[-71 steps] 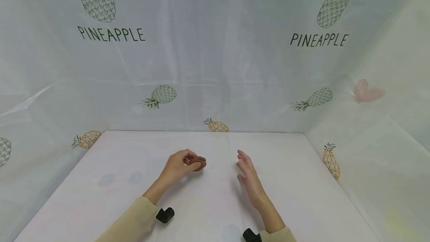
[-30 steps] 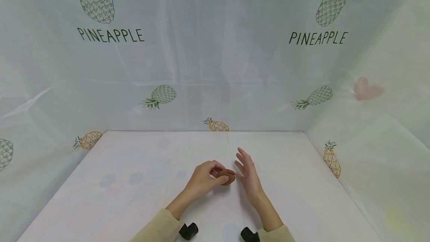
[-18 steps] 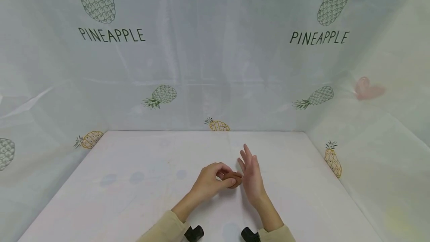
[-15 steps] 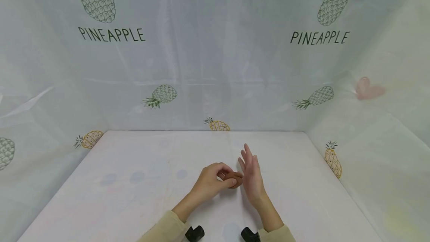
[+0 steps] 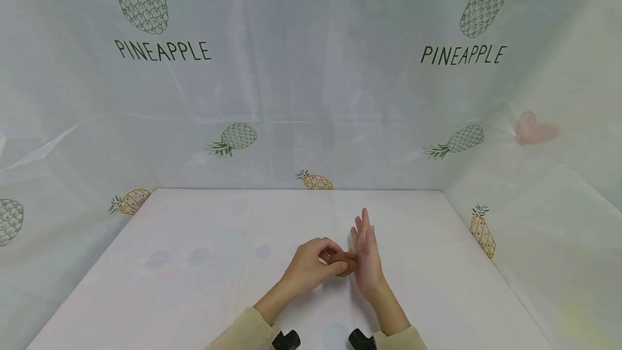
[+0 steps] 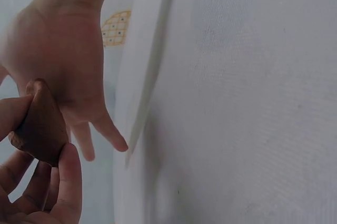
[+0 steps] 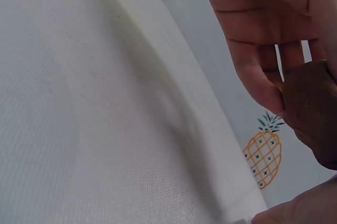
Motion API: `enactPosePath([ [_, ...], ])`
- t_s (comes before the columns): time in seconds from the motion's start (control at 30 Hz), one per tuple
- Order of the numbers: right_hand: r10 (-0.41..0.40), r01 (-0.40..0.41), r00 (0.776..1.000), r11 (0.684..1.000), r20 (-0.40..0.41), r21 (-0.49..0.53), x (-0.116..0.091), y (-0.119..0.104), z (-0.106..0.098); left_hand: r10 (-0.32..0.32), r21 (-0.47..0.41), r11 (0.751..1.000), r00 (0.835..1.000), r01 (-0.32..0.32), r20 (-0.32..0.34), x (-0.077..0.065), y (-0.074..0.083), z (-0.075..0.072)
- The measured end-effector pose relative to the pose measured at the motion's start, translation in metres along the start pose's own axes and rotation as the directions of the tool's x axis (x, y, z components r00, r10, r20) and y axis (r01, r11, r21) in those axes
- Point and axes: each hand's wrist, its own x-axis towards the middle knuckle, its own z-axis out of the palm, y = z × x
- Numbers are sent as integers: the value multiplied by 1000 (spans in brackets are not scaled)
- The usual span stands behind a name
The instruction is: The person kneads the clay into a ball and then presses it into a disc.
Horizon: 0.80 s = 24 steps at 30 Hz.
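My left hand [image 5: 311, 264] pinches a brown, flattened lump that looks like clay [image 5: 351, 264] between its thumb and curled fingers. In the left wrist view the lump [image 6: 43, 126] shows a tapered, pointed upper end and a smooth face, with fingertips at its edges. My right hand [image 5: 367, 263] stands upright beside it, fingers straight, palm turned toward the lump. From the head view the lump's right edge meets this palm; whether it presses there I cannot tell. The right wrist view shows the lump [image 7: 313, 110] dark and partly cut off at the frame's edge.
Both hands are above a white-covered table [image 5: 194, 296]. A pale sheet [image 5: 301, 80] printed with pineapples hangs behind it and along both sides. Black wrist cameras, left [image 5: 286, 340] and right [image 5: 362, 339], sit by the beige sleeves.
My left hand has carried the brown lump rightward and nearer to me, up to the right palm. My right hand's fingers have straightened and its palm has turned toward the lump.
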Motion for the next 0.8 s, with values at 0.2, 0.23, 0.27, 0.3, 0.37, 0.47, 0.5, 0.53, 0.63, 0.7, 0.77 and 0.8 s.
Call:
enactPosePath([
  [0.2, -8, 8, 1000, 1000, -16, -7, -1, 0, -1, 8, 8, 1000, 1000, -8, 10, -1, 2, 4],
  [0.23, -10, 10, 1000, 1000, -20, -8, -1, 0, -1, 5, 6, 1000, 1000, -5, 11, -1, 2, 5],
  [0.27, -11, 11, 1000, 1000, -23, -10, -1, 0, -1, 3, 6, 1000, 1000, -3, 12, -1, 2, 6],
  [0.3, -11, 11, 1000, 1000, -26, -11, -1, 0, -1, 2, 7, 1000, 1000, -2, 13, -1, 2, 7],
  [0.37, -11, 11, 999, 1000, -30, -13, -1, 0, -1, 2, 3, 1000, 1000, -2, 15, -1, 2, 8],
  [0.47, -7, 7, 999, 1000, -31, -11, -1, 1, -1, 1, 1, 1000, 1000, -1, 16, -1, 3, 10],
  [0.5, -5, 4, 999, 1000, -32, -9, -1, 1, -1, 5, 1, 1000, 1000, -5, 15, -1, 3, 10],
  [0.53, -4, 4, 999, 1000, -34, -6, -1, 1, -1, 6, 2, 1000, 1000, -6, 11, -1, 4, 11],
  [0.63, -10, 10, 999, 1000, -49, 10, -2, 1, 0, 13, -3, 1000, 1000, -13, -3, -1, 5, 12],
  [0.7, -17, 18, 998, 999, -59, 28, -3, 0, 1, 19, -11, 1000, 1000, -20, -15, -2, 6, 13],
  [0.77, -24, 26, 998, 999, -64, 41, -3, 0, 1, 21, -20, 1000, 999, -22, -25, -2, 7, 14],
  [0.8, -26, 29, 998, 999, -65, 45, -4, 0, 1, 21, -24, 999, 999, -21, -27, -3, 8, 15],
])
